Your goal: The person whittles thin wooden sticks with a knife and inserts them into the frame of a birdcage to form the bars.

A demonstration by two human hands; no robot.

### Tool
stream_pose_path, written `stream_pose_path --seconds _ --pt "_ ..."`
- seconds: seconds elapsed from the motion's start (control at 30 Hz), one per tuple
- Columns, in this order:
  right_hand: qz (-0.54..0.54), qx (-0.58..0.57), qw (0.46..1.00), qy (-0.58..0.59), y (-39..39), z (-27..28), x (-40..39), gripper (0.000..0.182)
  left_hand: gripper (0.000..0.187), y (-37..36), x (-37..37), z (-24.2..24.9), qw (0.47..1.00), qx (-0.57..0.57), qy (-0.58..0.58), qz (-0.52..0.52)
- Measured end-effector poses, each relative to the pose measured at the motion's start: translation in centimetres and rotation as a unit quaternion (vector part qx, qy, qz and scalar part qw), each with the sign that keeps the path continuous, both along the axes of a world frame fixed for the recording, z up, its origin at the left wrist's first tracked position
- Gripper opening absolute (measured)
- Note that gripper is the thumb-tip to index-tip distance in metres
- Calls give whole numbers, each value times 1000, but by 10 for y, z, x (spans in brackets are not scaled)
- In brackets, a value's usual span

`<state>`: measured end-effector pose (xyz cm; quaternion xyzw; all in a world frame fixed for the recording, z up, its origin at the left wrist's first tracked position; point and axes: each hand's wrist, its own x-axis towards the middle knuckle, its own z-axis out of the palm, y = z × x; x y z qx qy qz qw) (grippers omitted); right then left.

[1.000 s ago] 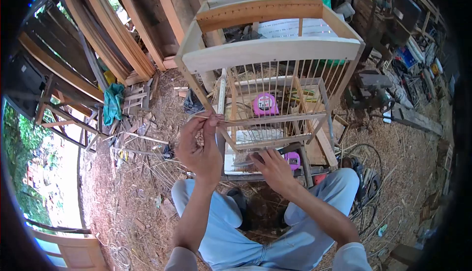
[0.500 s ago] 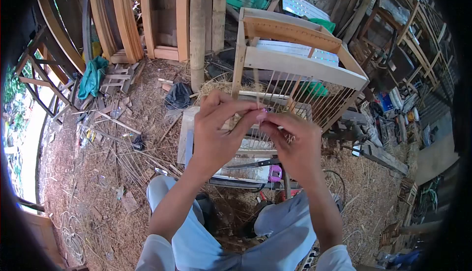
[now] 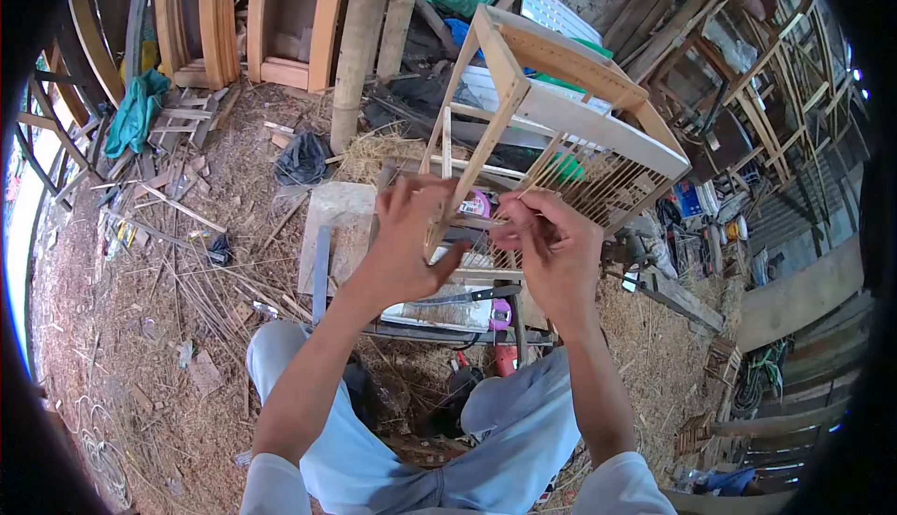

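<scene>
The left hand (image 3: 404, 246) was at the near post of a wooden cage (image 3: 603, 132), which stood between and beyond both hands; its grip couldn't be told. A knife (image 3: 495, 293) lay below, between them. The right hand (image 3: 565, 255) had curled fingers near the bars, their hold unclear.

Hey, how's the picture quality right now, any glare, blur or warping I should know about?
Head view: glare washes out the far left edge; head view: wide-angle distortion bows the wooden frames and the corners go black; head view: the left hand looks slightly soft, possibly motion blur, while the wooden cage reads fairly clearly.
</scene>
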<state>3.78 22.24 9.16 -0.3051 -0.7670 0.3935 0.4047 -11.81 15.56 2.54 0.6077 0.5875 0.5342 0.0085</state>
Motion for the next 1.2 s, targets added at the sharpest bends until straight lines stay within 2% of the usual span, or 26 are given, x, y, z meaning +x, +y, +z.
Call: stream_pose_path --seconds 0.07,0.13,0.2,0.27,0.33,0.47,0.57,0.63,0.67,0.73,0.77,0.83,1.13,1.2 --pt "-19 28 999 -38 1 1 0 10 60 5 2 -5 998 -33 32 -49" --pt "-38 56 995 -73 4 1 0 10 56 12 -1 -15 998 -8 25 -52" --pt "-41 215 971 -98 7 -2 -1 9 47 18 -5 -25 999 16 29 -42" --pt "-46 209 972 -99 7 0 -2 9 41 21 -7 -29 998 24 30 -39" --pt "-52 205 972 -100 8 1 -2 9 50 24 -8 -32 998 22 1 -53" --pt "-48 251 961 -105 9 -4 -2 8 54 23 -7 -28 999 16 6 -44" --pt "-56 252 957 -129 8 -5 -3 7 59 24 -4 -25 995 -46 -58 -65" --pt "-57 248 958 -129 7 -5 -4 8 65 29 -7 -28 974 -113 -162 -114" --pt "-52 241 961 -125 7 -4 -4 8 65 31 -8 -32 974 -114 -162 -114" --pt "-50 234 963 -121 7 -2 -5 8 63 33 -8 -33 955 -75 -250 -143" --pt "-54 230 963 -126 8 -2 -5 7 63 32 -8 -33 955 -76 -249 -144" --pt "-60 223 964 -130 8 0 -6 9 62 22 -6 -18 995 -79 -51 -40" --pt "-93 269 940 -186 6 0 -12 12 60 22 -10 -24 999 -4 -6 -50" --pt "-74 270 943 -182 9 -1 -11 10 60 23 -10 -23 998 -18 -16 -52"
